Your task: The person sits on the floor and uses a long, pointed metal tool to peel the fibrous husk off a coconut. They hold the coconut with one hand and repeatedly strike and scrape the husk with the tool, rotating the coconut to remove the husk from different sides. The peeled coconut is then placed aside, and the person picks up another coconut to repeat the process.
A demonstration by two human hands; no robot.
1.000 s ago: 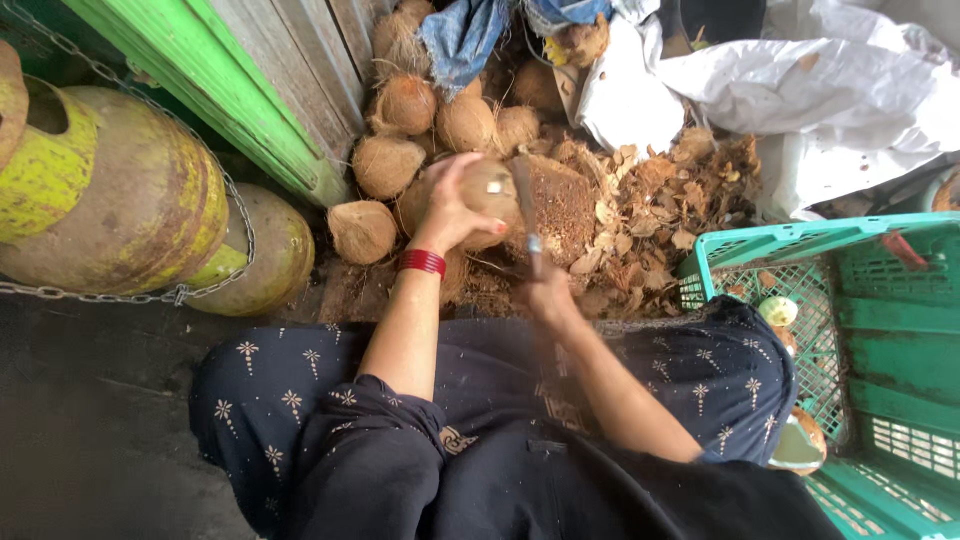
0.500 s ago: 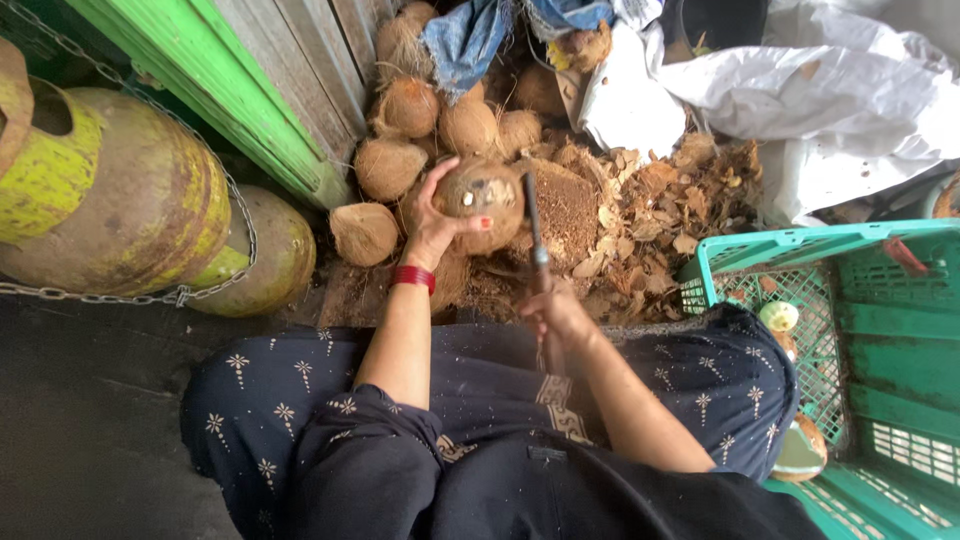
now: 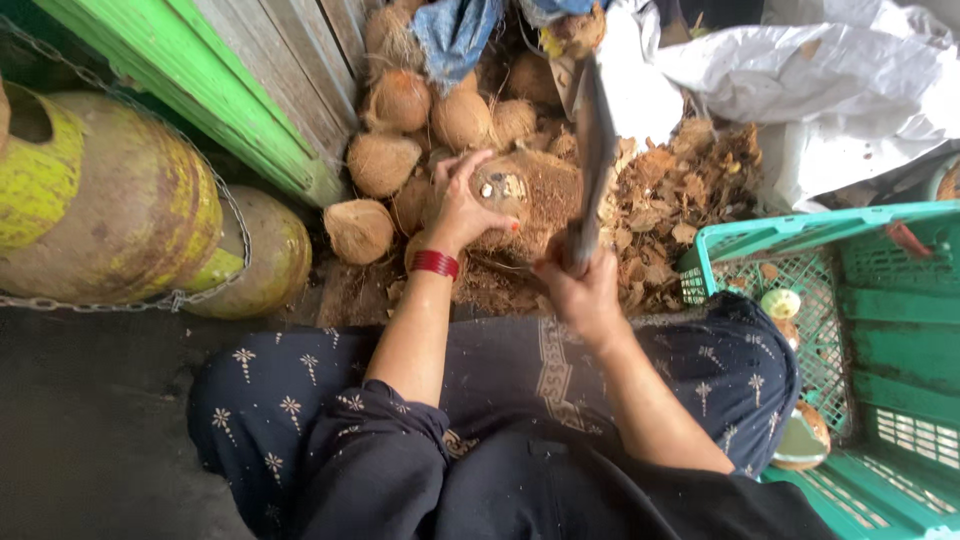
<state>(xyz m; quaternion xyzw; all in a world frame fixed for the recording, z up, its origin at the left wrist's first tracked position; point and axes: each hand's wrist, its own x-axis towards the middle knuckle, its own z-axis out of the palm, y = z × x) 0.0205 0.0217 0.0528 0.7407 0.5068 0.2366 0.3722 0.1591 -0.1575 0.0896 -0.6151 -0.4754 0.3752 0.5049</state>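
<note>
Brown coconut: the husked coconut (image 3: 500, 195) sits on a low block among husk scraps, just ahead of my knees; I see it tipped so its pale end faces up toward me.
Left hand: my left hand (image 3: 462, 205) is wrapped over the coconut's near left side, fingers spread round the shell, I judge to pin it steady and keep the fingers off the top.
Right hand: my right hand (image 3: 580, 285) is closed tight round the handle of a cleaver (image 3: 595, 150), blade raised upright just right of the coconut, clear of the other hand.
Pile: more coconuts (image 3: 430, 115) lie heaped behind against the green wooden door (image 3: 210, 90), within easy reach.
Husk scraps: loose husk (image 3: 680, 200) spreads right, toward the white sack (image 3: 800, 80).
Crate: a green crate (image 3: 870, 300) stands at my right knee, holding a few pale pieces.
Hard to see: the block is mostly buried; the cleaver's edge is blurred; the crate's contents are partly cut off.
</note>
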